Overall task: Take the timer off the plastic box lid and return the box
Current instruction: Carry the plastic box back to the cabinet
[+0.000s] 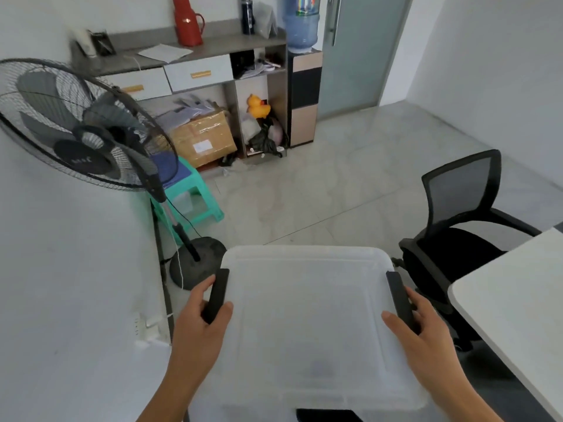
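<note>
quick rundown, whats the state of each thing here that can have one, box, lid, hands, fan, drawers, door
plastic box: held up by both hands, lid on
lid: closed, nothing on top, no timer in sight
left hand: gripping the left black handle
right hand: gripping the right black handle
fan: upright; blades look blurred, running or not I cannot tell
drawers: shut
door: closed
office chair: unoccupied

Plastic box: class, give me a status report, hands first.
Left hand and right hand shut on black side handles. Plastic box carried, lid bare, no timer. Fan left, chair right.
</note>
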The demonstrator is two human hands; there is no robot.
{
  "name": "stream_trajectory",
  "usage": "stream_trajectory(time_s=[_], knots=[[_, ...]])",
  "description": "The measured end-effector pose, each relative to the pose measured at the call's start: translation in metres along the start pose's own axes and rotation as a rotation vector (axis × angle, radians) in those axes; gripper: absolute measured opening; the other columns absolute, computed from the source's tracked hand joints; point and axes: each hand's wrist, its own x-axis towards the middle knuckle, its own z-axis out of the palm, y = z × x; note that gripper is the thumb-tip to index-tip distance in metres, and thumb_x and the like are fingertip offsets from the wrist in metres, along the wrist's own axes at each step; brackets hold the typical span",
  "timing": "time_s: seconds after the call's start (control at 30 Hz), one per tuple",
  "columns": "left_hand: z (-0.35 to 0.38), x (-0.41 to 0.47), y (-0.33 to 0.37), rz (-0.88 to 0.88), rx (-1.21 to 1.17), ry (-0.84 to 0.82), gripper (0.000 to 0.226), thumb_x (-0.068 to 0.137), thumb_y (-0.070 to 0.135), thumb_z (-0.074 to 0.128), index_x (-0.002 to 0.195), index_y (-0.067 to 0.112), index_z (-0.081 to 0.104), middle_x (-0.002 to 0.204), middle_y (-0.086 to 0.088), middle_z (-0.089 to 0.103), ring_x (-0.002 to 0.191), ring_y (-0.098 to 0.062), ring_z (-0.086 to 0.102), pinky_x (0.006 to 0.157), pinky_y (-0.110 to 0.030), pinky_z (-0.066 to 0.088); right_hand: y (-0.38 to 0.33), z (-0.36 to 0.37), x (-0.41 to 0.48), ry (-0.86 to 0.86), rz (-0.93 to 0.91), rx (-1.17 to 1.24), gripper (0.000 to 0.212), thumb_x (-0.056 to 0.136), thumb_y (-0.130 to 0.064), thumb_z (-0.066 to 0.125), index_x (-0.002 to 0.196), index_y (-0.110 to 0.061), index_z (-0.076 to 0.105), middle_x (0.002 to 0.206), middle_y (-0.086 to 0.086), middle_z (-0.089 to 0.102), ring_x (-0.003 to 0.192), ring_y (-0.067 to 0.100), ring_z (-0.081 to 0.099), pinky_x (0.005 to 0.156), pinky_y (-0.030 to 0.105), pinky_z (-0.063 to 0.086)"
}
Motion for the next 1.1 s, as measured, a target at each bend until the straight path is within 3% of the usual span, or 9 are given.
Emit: stream_trajectory(time_s=[0.1, 0.2, 0.37, 0.47, 0.6, 0.77, 0.93, 1.1], knots=[[0.024, 0.068, 0.011, -0.012, -0.026, -0.032, 0.046, 0.087, 0.016, 0.062, 0.129, 0.029, 0.049, 0.087, -0.005, 0.063, 0.078, -0.024, 0.062, 0.070, -0.040, 0.052, -0.021, 0.011, 0.062, 0.017, 0.015, -0.014, 0.053, 0.086, -0.021, 0.065, 0.134, -0.030, 0.045, 0.096, 0.017, 0.067, 0.090, 0.042, 0.063, 0.079, 0.053, 0.053], [0.046, 0.135, 0.028, -0.022, -0.059, -0.036, 0.050, 0.087, 0.015, 0.063, 0.133, 0.026, 0.048, 0.101, -0.004, 0.068, 0.085, -0.015, 0.065, 0.069, -0.028, 0.050, -0.043, 0.021, 0.133, 0.023, -0.002, -0.026, 0.052, 0.086, -0.021, 0.066, 0.133, -0.028, 0.047, 0.097, 0.018, 0.067, 0.090, 0.038, 0.063, 0.077, 0.047, 0.053], [0.067, 0.250, 0.079, -0.026, -0.035, 0.048, 0.053, 0.083, 0.014, 0.067, 0.130, 0.030, 0.049, 0.105, -0.002, 0.069, 0.090, -0.014, 0.064, 0.081, -0.032, 0.048, -0.107, 0.044, 0.263, -0.012, -0.045, -0.073, 0.052, 0.086, -0.025, 0.064, 0.135, -0.028, 0.046, 0.085, 0.003, 0.067, 0.075, 0.021, 0.062, 0.062, 0.027, 0.045], [0.075, 0.318, 0.102, -0.011, 0.001, 0.091, 0.051, 0.083, 0.014, 0.066, 0.130, 0.028, 0.050, 0.100, -0.004, 0.067, 0.086, -0.024, 0.062, 0.078, -0.037, 0.048, -0.146, 0.058, 0.331, -0.060, -0.088, -0.125, 0.048, 0.087, -0.028, 0.063, 0.132, -0.032, 0.046, 0.084, 0.013, 0.067, 0.074, 0.030, 0.063, 0.060, 0.034, 0.048], [0.087, 0.391, 0.125, -0.028, -0.042, 0.121, 0.045, 0.084, 0.014, 0.065, 0.125, 0.029, 0.053, 0.071, -0.002, 0.055, 0.062, -0.022, 0.050, 0.059, -0.035, 0.041, -0.186, 0.074, 0.407, -0.052, -0.103, -0.107, 0.048, 0.085, -0.025, 0.065, 0.130, -0.031, 0.049, 0.071, 0.009, 0.059, 0.059, 0.024, 0.053, 0.054, 0.031, 0.043], [0.116, 0.507, 0.149, -0.043, -0.039, 0.081, 0.043, 0.087, 0.018, 0.062, 0.126, 0.032, 0.052, 0.076, -0.015, 0.059, 0.061, -0.022, 0.052, 0.058, -0.033, 0.044, -0.224, 0.102, 0.511, -0.041, -0.087, -0.131, 0.050, 0.085, -0.026, 0.065, 0.131, -0.032, 0.048, 0.081, 0.015, 0.064, 0.063, 0.025, 0.057, 0.057, 0.034, 0.045], [0.134, 0.629, 0.181, -0.041, -0.038, 0.041, 0.043, 0.087, 0.022, 0.061, 0.126, 0.036, 0.049, 0.084, -0.014, 0.064, 0.076, -0.031, 0.063, 0.070, -0.047, 0.054, -0.273, 0.135, 0.611, 0.000, -0.063, -0.124, 0.049, 0.085, -0.027, 0.065, 0.130, -0.033, 0.049, 0.081, 0.017, 0.063, 0.060, 0.022, 0.053, 0.056, 0.033, 0.042], [0.140, 0.748, 0.231, -0.007, -0.001, 0.006, 0.045, 0.088, 0.023, 0.060, 0.129, 0.035, 0.046, 0.088, -0.007, 0.065, 0.078, -0.023, 0.062, 0.063, -0.034, 0.051, -0.340, 0.163, 0.703, 0.029, -0.081, -0.124, 0.050, 0.085, -0.029, 0.065, 0.131, -0.033, 0.047, 0.074, 0.009, 0.060, 0.062, 0.024, 0.055, 0.057, 0.034, 0.043]])
